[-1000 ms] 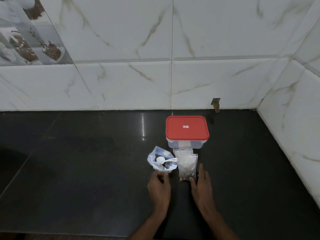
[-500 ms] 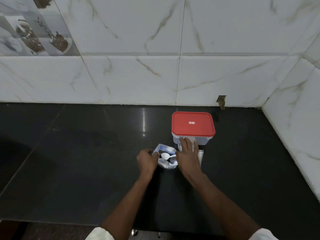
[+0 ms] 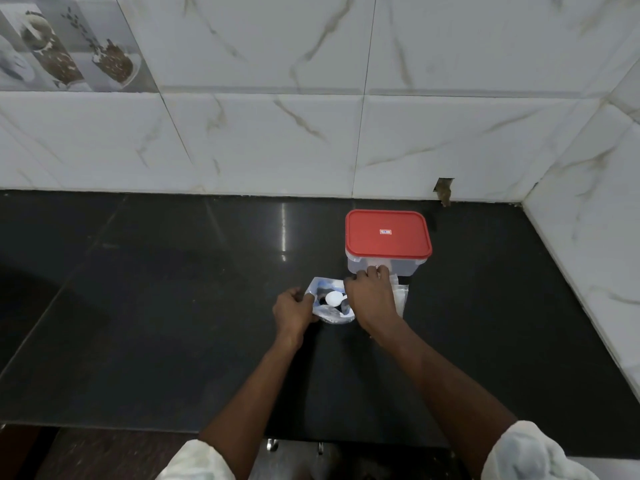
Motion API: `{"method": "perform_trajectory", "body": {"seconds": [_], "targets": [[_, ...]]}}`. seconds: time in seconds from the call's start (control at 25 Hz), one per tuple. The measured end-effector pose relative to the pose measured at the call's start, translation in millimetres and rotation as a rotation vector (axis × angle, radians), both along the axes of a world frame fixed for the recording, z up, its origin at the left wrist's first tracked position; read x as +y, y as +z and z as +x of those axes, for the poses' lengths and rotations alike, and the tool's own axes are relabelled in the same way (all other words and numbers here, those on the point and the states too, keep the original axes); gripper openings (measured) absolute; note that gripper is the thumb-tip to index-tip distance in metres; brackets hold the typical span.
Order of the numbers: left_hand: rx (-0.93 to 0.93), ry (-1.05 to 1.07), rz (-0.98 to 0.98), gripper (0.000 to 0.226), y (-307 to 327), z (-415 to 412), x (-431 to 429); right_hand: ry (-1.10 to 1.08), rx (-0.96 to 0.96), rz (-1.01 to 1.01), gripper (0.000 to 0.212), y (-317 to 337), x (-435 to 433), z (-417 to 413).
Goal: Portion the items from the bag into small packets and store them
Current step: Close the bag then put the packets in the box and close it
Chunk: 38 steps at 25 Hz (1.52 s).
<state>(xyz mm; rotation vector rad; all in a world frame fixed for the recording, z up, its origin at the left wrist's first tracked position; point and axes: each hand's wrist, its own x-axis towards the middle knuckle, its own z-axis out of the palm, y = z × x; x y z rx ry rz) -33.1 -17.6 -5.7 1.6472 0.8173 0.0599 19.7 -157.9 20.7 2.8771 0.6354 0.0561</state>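
An open white and blue bag (image 3: 334,315) stands on the black counter (image 3: 173,306), with a white plastic spoon (image 3: 334,298) lying in its mouth. My left hand (image 3: 293,311) pinches the bag's left edge. Clear small packets (image 3: 401,296) lie to the right of the bag, mostly hidden under my right hand (image 3: 372,297). The right hand's fingers curl at the packets' far end, close to the front of a clear box with a red lid (image 3: 388,237). The lid is on the box.
A white marble-tile wall (image 3: 311,133) runs along the back, and a side wall (image 3: 588,237) closes the counter's right end. The counter's front edge (image 3: 207,427) lies near my elbows.
Both hands moved away from my body to the bag and packets. The left hand took the bag's edge; the right hand slid over the packets toward the box, and its fingers have curled.
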Motion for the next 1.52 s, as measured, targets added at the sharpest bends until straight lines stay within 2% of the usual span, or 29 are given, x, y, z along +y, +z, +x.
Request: {"method": "perform_trajectory", "body": {"seconds": [0.12,0.2,0.28,0.44,0.52,0.6,0.76,0.88,1.0,1.08,1.16,1.28,1.32,1.44,1.52], "targets": [[0.022,0.044,-0.097,0.017,-2.6,0.8,-0.2,0.109,-0.052,0.201,0.032,1.4,-6.9,-6.2],[0.045,0.046,-0.162,0.009,-5.5,1.9,0.4,0.098,-0.136,0.419,0.022,5.0,-22.8,-15.8],[0.073,0.056,-0.198,0.006,-5.7,2.5,2.5,-0.038,-0.219,0.674,0.010,1.9,-48.9,-29.2],[0.105,0.069,-0.211,0.019,-9.7,5.0,3.2,-0.545,-0.257,0.995,0.016,-11.9,-94.8,-47.5],[0.111,0.071,-0.222,0.024,-9.5,7.7,1.3,-0.732,-0.183,1.027,0.014,-23.5,-105.0,-44.5],[0.117,0.059,-0.236,0.024,-9.0,10.0,0.3,-0.801,-0.105,1.001,0.011,-35.1,-108.2,-39.8],[0.123,0.033,-0.305,0.014,-4.5,11.7,-3.5,-0.806,0.008,0.903,0.011,-44.4,-100.9,-29.7],[0.130,0.043,-0.306,0.016,-3.5,10.1,-3.7,-0.748,0.093,0.809,0.015,-52.8,-98.7,-21.8],[0.123,0.050,-0.312,0.022,-3.0,8.8,-1.0,-0.730,-0.001,0.872,0.015,-44.8,-105.2,-22.5],[0.102,0.069,-0.360,0.019,2.5,8.2,3.3,-0.633,-0.063,1.047,0.012,-20.9,-98.3,-27.5],[0.077,0.078,-0.427,0.016,10.4,10.0,8.8,-0.517,0.092,1.236,0.019,3.8,-73.8,-24.5],[0.037,0.073,-0.504,0.014,24.8,17.0,12.8,-0.447,0.343,1.217,0.038,23.8,-38.7,-0.9],[0.021,0.077,-0.515,0.012,32.1,19.6,13.7,-0.502,0.474,1.270,0.038,29.8,-30.5,8.4],[0.007,0.096,-0.509,0.008,48.3,26.5,11.9,-0.747,0.962,1.629,0.021,44.8,-24.3,24.3],[0.022,0.115,-0.489,0.007,54.6,28.6,10.2,-0.893,1.190,1.786,0.020,51.3,-27.4,26.5]]}}
